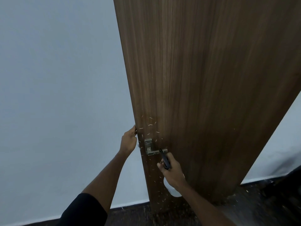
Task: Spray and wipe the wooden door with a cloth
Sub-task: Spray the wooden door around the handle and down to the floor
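Observation:
A tall brown wooden door (203, 79) stands open, edge toward me. My left hand (128, 141) grips its free edge just above the metal lever handle (154, 148). My right hand (172, 172) holds a spray bottle by its black trigger head (165, 159), nozzle aimed at the handle area; the white bottle body (171, 188) shows below my wrist. Fine white droplets streak the wood around the handle. No cloth is in view.
A pale blue-grey wall (57, 95) fills the left side and shows again past the door at the right. The dark floor (244, 209) runs along the bottom, with a light skirting strip at the wall's foot.

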